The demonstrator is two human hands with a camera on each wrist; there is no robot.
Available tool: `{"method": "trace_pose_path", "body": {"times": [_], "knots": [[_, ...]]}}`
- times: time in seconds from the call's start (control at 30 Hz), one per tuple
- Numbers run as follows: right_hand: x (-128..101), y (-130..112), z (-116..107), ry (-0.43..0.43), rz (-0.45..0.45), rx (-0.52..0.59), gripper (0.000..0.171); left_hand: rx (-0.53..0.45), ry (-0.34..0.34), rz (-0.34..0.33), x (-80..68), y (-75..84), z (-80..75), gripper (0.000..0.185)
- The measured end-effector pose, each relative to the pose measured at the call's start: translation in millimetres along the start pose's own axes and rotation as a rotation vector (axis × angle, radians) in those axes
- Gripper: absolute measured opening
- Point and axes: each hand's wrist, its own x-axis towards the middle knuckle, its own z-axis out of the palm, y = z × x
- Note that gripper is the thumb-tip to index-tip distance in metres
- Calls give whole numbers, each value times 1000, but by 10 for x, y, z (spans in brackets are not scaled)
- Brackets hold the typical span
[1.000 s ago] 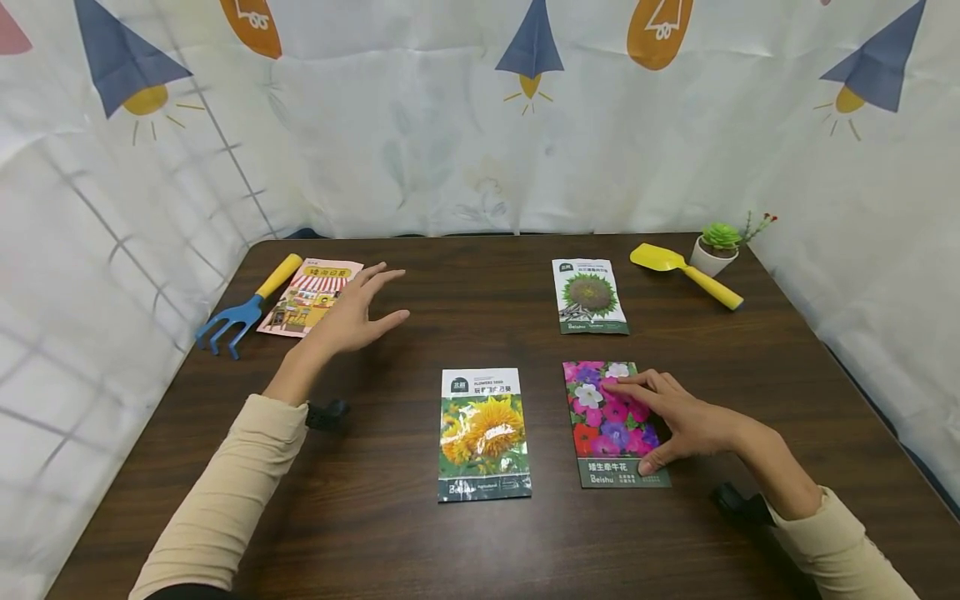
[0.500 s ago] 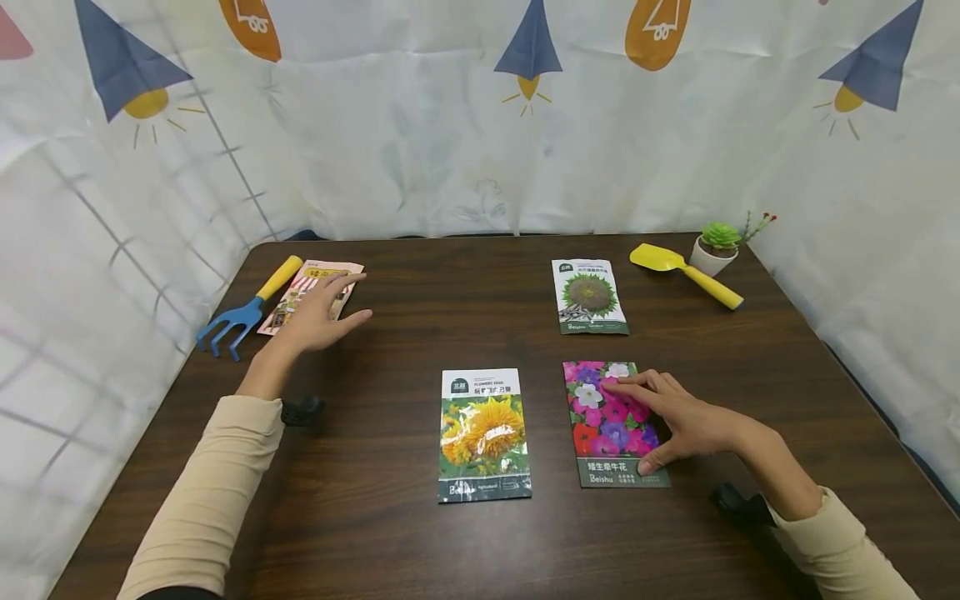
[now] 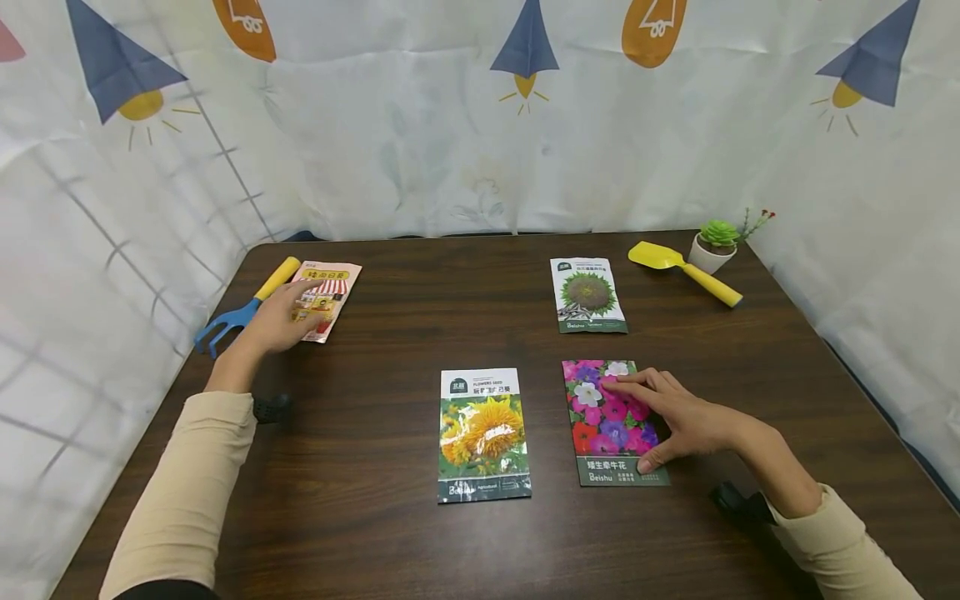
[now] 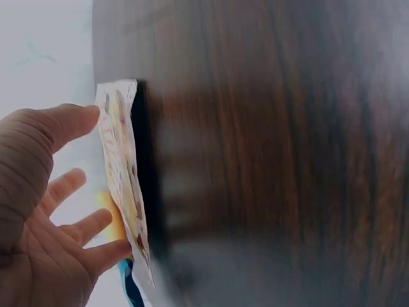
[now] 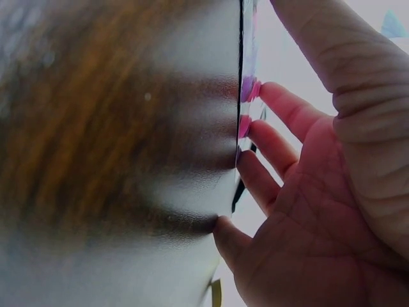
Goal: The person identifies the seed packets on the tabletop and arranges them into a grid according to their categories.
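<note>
My left hand (image 3: pixel 279 323) lies over the left part of a pink seed packet (image 3: pixel 332 292) with a striped awning picture, beside a blue hand fork (image 3: pixel 242 315) with a yellow handle. The left wrist view shows spread fingers and the thumb tip close at the edge of the packet (image 4: pixel 121 153); the hand hides part of the fork. At the right, my right hand (image 3: pixel 693 425) rests its fingertips and thumb on a seed packet with pink and purple flowers (image 3: pixel 596 417). Its fingers (image 5: pixel 275 147) are spread, seen from the palm side in the right wrist view.
A sunflower seed packet (image 3: pixel 483 433) lies at the middle front. Behind it to the right is a white packet with a green-rimmed seed head (image 3: pixel 588 293). A yellow trowel (image 3: pixel 693 272) leans by a small potted plant (image 3: pixel 712 254) at the back right. A curtain (image 3: pixel 420 150) borders the table.
My left hand has moved left and slightly down across the pink packet, uncovering its right side and covering its lower left and a fork tine. My right hand has stayed in place.
</note>
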Motion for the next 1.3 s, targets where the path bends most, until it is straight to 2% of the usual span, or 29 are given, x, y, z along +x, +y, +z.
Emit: {"method": "trace_pose_path", "body": {"times": [0.2,0.37,0.6,0.77,0.97,1.03,1.17,1.3], "knots": [[-1,4,0,1,0,-3,104,22,-55,-41,30,-66,-19,65],[3,7,8,-4,9,2,104,39,-60,-18,33,-108,-13,64],[7,5,10,-2,-1,-9,105,100,-76,-55,23,-151,4,64],[1,0,-1,-4,13,-3,105,178,-90,-53,45,-103,22,56],[1,6,10,-8,11,2,104,192,-164,-190,63,-36,47,67],[1,8,14,-6,5,0,105,192,-183,-214,69,-18,50,71],[0,5,12,-5,-5,-7,105,201,-194,-222,86,24,51,74],[2,-10,2,-1,-9,-10,105,214,-207,-203,107,46,39,70]]}}
